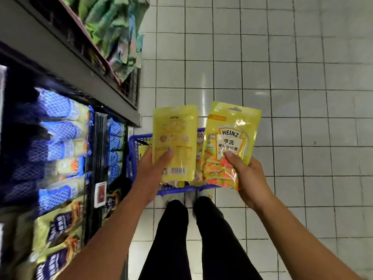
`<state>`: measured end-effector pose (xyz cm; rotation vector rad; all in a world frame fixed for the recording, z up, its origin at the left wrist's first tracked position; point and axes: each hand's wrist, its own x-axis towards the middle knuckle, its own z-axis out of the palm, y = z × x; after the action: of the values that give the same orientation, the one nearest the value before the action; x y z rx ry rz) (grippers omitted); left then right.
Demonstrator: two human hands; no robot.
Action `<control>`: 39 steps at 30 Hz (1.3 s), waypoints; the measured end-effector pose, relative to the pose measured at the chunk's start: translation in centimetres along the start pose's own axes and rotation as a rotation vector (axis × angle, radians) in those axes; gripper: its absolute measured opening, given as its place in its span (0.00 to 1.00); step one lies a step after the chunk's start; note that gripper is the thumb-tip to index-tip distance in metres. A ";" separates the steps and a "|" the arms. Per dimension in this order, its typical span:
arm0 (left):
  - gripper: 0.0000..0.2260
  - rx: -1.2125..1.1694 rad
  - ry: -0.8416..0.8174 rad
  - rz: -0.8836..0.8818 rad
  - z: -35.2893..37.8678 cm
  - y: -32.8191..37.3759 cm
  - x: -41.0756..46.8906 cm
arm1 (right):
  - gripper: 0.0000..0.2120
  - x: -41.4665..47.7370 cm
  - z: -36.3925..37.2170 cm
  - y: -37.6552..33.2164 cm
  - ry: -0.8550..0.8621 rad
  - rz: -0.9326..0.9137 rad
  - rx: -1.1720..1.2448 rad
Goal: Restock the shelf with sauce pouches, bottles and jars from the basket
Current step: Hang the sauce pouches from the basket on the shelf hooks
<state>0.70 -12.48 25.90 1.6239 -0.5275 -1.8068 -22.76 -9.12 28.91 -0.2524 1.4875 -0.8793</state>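
the left hand [148, 174] grips a yellow sauce pouch [174, 142] by its lower part, thumb laid across the printed back, barcode facing the camera. the right hand [249, 178] pinches a second yellow pouch [232, 142] near its lower edge, front side showing the heinz label and a salad picture. both pouches stand upright, side by side and nearly touching, above a blue basket [134, 154] that sits on the white tiled floor [282, 77] just ahead of the person's feet. more yellow packs lie inside the basket. black trouser legs [173, 239] show between the arms. to the left, the shelf [66, 63] carries rows of blue-and-white pouches [60, 130], with yellow and purple packs [58, 229] nearer, all blurred. a price tag [100, 194] hangs at the shelf front.
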 end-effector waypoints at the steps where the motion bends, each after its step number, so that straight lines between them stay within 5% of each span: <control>1: 0.23 -0.019 0.007 0.031 0.1 1.2 -1.1 | 0.23 -1.0 0.4 -1.0 0.001 -0.010 0.010; 6: 0.17 -0.073 -0.007 0.172 0.0 6.2 -6.0 | 0.26 -5.3 2.2 -5.4 -0.026 -0.062 -0.008; 12: 0.29 -0.041 0.000 0.317 -0.5 10.2 -11.9 | 0.26 -10.1 3.9 -10.3 -0.127 -0.117 -0.098; 17: 0.26 -0.011 0.076 0.419 -0.4 11.9 -16.6 | 0.22 -13.0 4.9 -13.8 -0.281 -0.208 -0.170; 30: 0.37 -0.126 0.352 0.523 1.0 10.2 -25.6 | 0.22 -16.5 7.1 -17.4 -0.599 -0.298 -0.414; 39: 0.27 -0.245 0.586 0.600 1.6 6.2 -31.7 | 0.11 -19.8 8.9 -17.2 -0.818 -0.350 -0.565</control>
<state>1.17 4.79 53.23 1.5141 -0.4337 -0.8691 -17.63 -11.29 55.97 -1.1701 0.8833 -0.4908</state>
